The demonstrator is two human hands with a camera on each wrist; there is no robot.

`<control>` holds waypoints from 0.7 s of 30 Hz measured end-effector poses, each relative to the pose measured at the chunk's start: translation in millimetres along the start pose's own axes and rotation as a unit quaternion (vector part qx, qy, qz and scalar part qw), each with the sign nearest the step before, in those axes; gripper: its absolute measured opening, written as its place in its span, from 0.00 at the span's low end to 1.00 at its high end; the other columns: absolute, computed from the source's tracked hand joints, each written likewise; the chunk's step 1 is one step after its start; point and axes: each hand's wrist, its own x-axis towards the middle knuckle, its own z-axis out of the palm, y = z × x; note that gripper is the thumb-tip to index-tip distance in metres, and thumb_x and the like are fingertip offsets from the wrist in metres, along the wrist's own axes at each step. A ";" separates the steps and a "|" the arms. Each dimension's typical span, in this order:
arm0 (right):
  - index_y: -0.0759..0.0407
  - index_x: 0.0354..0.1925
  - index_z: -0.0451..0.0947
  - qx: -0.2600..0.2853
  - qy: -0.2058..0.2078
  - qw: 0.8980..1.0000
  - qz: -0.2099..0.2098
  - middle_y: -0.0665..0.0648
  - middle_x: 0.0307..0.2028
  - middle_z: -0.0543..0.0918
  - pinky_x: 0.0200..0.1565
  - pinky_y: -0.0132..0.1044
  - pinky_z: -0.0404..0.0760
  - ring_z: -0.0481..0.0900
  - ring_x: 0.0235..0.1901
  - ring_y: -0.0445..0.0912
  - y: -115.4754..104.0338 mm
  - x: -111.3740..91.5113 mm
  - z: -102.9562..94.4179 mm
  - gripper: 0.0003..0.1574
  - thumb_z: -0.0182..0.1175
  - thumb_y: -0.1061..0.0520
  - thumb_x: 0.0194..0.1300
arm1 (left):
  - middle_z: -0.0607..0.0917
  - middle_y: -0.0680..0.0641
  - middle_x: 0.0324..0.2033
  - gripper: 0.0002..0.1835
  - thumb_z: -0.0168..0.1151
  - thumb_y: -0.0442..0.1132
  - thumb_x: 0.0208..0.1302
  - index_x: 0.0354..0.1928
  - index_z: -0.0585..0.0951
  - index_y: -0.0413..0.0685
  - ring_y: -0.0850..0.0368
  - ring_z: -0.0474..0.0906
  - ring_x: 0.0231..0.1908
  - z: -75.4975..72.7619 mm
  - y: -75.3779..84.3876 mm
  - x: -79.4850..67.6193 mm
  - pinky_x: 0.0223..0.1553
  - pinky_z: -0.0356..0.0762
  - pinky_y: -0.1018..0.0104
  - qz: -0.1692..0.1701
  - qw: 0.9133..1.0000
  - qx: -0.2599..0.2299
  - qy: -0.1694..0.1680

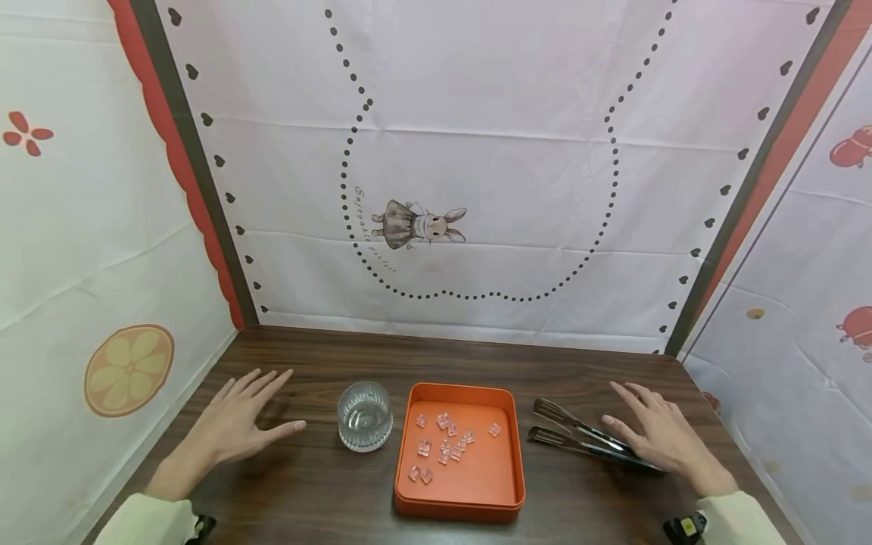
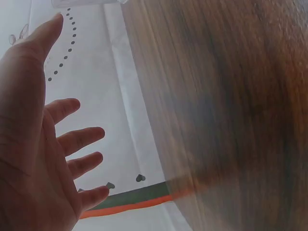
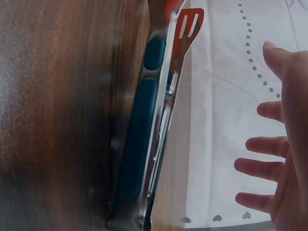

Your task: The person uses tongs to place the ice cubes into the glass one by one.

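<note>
Bare left hand [image 1: 235, 425] and right hand [image 1: 664, 433] hover empty, fingers spread, seemingly pre-grasp; the next move likely calls for gripping the silver metal tongs with teal handles [image 3: 143, 115], right.

On my feed, behind the left hand [image 1: 232, 425], I see a pale yellow-green sleeve [image 1: 146, 521] with a small black unit [image 1: 202, 528] showing on the thumb side. Behind the right hand [image 1: 666, 433] I make out a matching sleeve [image 1: 739, 521] and a blocky black unit [image 1: 675, 531], also thumb-side, bearing a bright yellow-green patch [image 1: 688, 525].
</note>
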 end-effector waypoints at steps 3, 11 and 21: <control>0.59 0.70 0.65 -0.005 0.005 1.000 -0.004 0.70 0.63 0.71 0.53 0.70 0.64 0.71 0.59 0.67 0.0 -0.5 3.6 0.42 0.56 0.36 0.70 | 0.72 0.32 0.65 0.51 0.60 0.74 0.54 0.74 0.64 0.52 0.30 0.60 0.67 2.2 2.6 -0.1 0.64 0.53 0.30 0.000 1.000 -0.009 -0.006; 0.60 0.69 0.67 -0.005 0.013 1.000 -0.020 0.69 0.60 0.74 0.49 0.68 0.69 0.74 0.56 0.66 0.3 -2.5 13.0 0.41 0.59 0.37 0.68 | 0.67 0.29 0.67 0.52 0.63 0.73 0.53 0.75 0.62 0.53 0.28 0.61 0.67 6.8 10.8 3.9 0.52 0.65 0.25 -0.018 0.995 -0.089 -0.035; 0.59 0.68 0.68 0.000 0.004 1.000 -0.022 0.67 0.56 0.76 0.49 0.67 0.71 0.76 0.53 0.65 -2.0 -5.1 19.6 0.42 0.61 0.36 0.66 | 0.65 0.31 0.69 0.56 0.69 0.69 0.51 0.76 0.57 0.50 0.28 0.59 0.67 14.5 20.3 7.0 0.55 0.63 0.25 0.004 0.985 -0.164 -0.050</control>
